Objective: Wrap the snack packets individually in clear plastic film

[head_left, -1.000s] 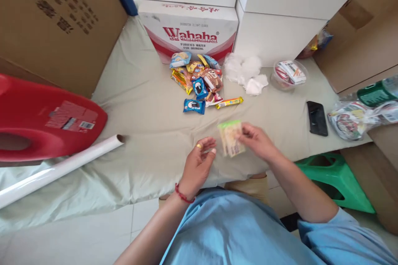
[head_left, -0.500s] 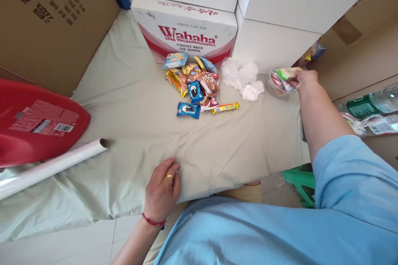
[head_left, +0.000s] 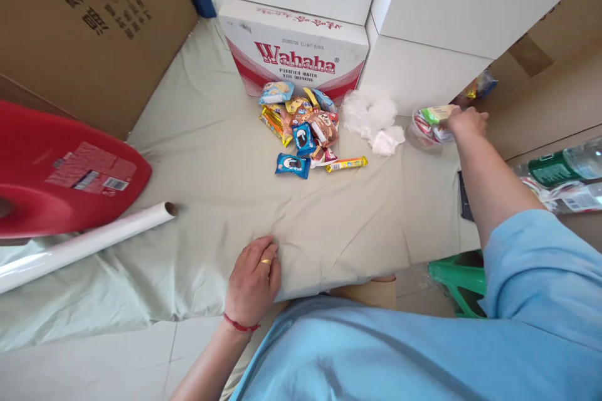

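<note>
My left hand (head_left: 253,276) rests on the cloth at the front edge, its fingers loosely curled together with no object visible in them. A gold ring and a red cord bracelet are on it. My right hand (head_left: 469,124) reaches out to the right rim of a clear plastic bowl (head_left: 426,143) holding several small wrapped items. It touches or nearly touches a green and beige packet (head_left: 436,114) on top of them; its fingertips are hidden, so I cannot see a grip. Left of the bowl lie crumpled white plastic bags (head_left: 371,119) and a pile of wrapped snacks (head_left: 303,122).
Behind the snacks stands a Wahaha water carton (head_left: 296,53) against white cabinets. A red plastic container (head_left: 70,169) and a white roll (head_left: 94,244) lie at left. On the right are a dark phone-like object (head_left: 464,195), plastic bottles (head_left: 559,166) and a green stool (head_left: 458,279).
The view has shifted slightly, so most things appear further right. My right hand has turned over the bowl, its fingertips now less visible. My left hand stays on the cloth.
</note>
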Demonstrator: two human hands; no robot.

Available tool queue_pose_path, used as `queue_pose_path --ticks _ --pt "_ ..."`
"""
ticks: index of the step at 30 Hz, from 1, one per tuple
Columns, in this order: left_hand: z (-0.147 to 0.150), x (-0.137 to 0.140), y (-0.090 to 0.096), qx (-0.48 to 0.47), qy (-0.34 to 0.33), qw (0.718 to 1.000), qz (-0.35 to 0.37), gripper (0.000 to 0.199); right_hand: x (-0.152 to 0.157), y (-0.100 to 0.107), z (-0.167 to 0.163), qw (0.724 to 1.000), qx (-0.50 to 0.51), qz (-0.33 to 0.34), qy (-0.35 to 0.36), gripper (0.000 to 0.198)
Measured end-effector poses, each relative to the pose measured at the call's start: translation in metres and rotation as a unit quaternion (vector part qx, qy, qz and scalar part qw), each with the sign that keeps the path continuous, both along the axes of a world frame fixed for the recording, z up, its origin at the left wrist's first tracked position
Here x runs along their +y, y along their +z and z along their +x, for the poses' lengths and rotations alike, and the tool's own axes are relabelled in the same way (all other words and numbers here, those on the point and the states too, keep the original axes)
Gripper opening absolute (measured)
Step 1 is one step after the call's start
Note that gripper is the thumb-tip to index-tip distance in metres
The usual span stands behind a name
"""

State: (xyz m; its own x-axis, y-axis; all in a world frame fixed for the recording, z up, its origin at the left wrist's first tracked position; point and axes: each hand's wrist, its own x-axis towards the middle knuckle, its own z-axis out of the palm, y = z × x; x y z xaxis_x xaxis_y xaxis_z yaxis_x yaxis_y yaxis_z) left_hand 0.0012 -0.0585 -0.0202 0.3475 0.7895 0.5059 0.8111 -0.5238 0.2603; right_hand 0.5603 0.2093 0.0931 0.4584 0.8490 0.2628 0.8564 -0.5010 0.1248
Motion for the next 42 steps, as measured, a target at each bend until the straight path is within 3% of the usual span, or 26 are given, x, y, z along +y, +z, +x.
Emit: queue_pose_path --ticks 3,6,9,14,17,22,25,27,29,35,37,39,42 --pt "-0.001 -0.001 -0.001 0.002 0.0 1.0 0.001 0.026 -0.014 0.004 -0.007 0.996 0.028 0.069 -0.043 0.045" --pt "-0.001 -0.001 -0.002 0.003 0.003 1.0 0.002 0.027 -0.017 0.002 -0.015 0.995 0.077 0.034 0.06 0.046" --pt "-0.001 -0.001 -0.002 0.007 0.005 1.0 0.006 0.027 -0.01 -0.01 -0.024 0.99 0.114 0.002 0.077 0.049" --pt "0.0 -0.001 -0.002 0.006 0.006 1.0 0.005 0.029 -0.008 -0.041 -0.034 0.99 0.066 0.054 0.108 0.052" --pt "0.0 -0.002 -0.003 0.0 0.007 1.0 -0.001 0.031 -0.014 -0.048 -0.034 0.989 0.054 0.062 0.123 0.056" --pt "-0.001 -0.004 -0.005 -0.025 0.004 1.0 -0.015 0.033 -0.022 -0.026 -0.04 0.992 0.1 0.029 0.074 0.061" --pt "-0.001 -0.005 -0.006 -0.026 0.005 1.0 -0.008 0.032 -0.03 -0.008 -0.056 0.99 0.106 0.072 0.059 0.073" --pt "-0.001 -0.005 -0.006 -0.02 0.005 1.0 -0.001 0.03 -0.039 -0.003 -0.068 0.983 0.091 0.116 0.113 0.06" --pt "0.0 -0.005 -0.005 -0.016 0.004 1.0 0.005 0.028 -0.048 -0.006 -0.081 0.973 0.094 0.119 0.173 0.04" --pt "0.002 -0.003 -0.003 -0.02 0.006 1.0 0.009 0.026 -0.062 -0.045 -0.119 0.949 0.136 -0.018 0.284 0.031" --pt "0.002 -0.003 -0.003 -0.033 0.004 0.999 0.009 0.025 -0.063 -0.06 -0.129 0.949 0.151 -0.061 0.271 0.032" --pt "0.0 -0.004 -0.001 -0.068 -0.001 0.998 -0.005 0.023 -0.063 -0.07 -0.136 0.955 0.181 -0.054 0.23 0.028" --pt "-0.004 -0.01 0.009 -0.164 0.013 0.984 -0.066 0.023 -0.072 -0.074 -0.146 0.934 0.301 0.058 0.181 0.012"
